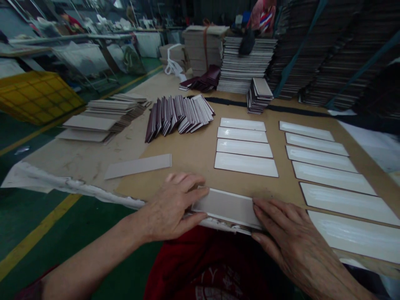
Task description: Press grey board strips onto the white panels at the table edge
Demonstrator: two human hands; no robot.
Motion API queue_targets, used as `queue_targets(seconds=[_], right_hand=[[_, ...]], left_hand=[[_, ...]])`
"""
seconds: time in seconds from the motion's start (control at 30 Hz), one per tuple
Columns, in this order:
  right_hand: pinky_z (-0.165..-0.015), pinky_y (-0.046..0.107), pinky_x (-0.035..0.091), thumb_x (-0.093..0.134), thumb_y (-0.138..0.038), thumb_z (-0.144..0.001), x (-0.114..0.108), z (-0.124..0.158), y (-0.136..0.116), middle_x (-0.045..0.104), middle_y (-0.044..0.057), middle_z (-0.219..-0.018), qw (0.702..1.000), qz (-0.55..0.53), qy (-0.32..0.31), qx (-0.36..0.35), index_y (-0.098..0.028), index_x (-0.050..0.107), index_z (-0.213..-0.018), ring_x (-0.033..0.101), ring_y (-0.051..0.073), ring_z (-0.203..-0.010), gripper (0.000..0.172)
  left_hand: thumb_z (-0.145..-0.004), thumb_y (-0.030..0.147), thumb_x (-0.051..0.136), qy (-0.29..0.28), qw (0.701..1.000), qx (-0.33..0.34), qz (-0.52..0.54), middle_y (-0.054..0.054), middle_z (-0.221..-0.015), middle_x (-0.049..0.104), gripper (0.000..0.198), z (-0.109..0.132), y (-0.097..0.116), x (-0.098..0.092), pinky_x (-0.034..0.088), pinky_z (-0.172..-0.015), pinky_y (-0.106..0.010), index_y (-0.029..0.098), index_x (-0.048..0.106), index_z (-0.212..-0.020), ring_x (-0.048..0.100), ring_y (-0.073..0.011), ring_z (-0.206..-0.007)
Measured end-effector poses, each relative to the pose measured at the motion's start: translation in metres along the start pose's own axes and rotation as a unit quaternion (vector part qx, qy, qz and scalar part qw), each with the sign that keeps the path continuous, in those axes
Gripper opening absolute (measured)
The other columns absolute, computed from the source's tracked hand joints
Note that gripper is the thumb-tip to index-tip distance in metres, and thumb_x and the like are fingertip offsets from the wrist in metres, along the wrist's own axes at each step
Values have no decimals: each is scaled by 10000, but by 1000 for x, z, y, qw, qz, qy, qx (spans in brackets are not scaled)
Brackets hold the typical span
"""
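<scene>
Close to the table's front edge lies a grey cardboard strip (229,205) on a white-faced piece, whose white border shows along its long sides. My left hand (175,204) grips the left end, thumb at the near edge and fingers on top. At the right end, my right hand (284,229) holds it the same way, fingers pressed together. A loose grey cardboard strip (139,166) lies beyond my left hand. White-faced strips with a glossy wet-looking sheen lie in two columns, one ahead (245,164) and one to the right (331,171).
Fanned dark-edged pieces (178,114) lie mid-table, with a pile of grey cardboard strips (93,121) to their left. Behind them stand a small stack (259,96) and tall board stacks (245,62). A yellow crate (37,96) is at left; people are in the background.
</scene>
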State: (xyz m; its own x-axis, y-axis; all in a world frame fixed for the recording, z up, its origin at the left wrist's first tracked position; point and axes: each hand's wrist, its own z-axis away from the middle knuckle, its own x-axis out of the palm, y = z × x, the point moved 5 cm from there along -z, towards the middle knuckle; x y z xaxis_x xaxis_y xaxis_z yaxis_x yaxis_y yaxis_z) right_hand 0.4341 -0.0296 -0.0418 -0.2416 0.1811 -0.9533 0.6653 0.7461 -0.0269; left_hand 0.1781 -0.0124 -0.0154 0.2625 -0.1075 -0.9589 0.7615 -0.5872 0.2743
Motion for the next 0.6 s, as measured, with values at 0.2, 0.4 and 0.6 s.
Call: queue_targets(seconds=[0.2, 0.4, 0.6], right_hand=[[-961, 565, 433, 507, -374, -1027, 5, 2, -5, 641, 188, -1319, 999, 32, -6, -6, -27, 610, -1304, 539, 371, -1168, 456], [-1041, 577, 438, 463, -449, -1036, -9, 24, 19, 581, 148, -1430, 1000, 6, -18, 20, -98, 553, -1391, 493, 360, -1317, 507], [-1128, 593, 410, 553, -379, -1000, -8, 22, 18, 439, 136, -1558, 999, -9, -43, -9, -118, 406, -1518, 374, 330, -1446, 599]], left_hand=[[-969, 501, 573, -29, 997, 63, -22, -116, -1595, 410, 665, 1, 23, 36, 211, -1241, -525, 174, 372, -1512, 338, -293, -1489], [-955, 528, 591, -16, 999, 46, -23, -131, -1613, 372, 732, 5, 3, 39, 229, -1251, -533, 200, 311, -1546, 324, -292, -1503], [-968, 534, 569, -24, 998, 45, -28, -141, -1628, 333, 737, 6, 1, 39, 235, -1250, -548, 206, 278, -1561, 298, -299, -1513]])
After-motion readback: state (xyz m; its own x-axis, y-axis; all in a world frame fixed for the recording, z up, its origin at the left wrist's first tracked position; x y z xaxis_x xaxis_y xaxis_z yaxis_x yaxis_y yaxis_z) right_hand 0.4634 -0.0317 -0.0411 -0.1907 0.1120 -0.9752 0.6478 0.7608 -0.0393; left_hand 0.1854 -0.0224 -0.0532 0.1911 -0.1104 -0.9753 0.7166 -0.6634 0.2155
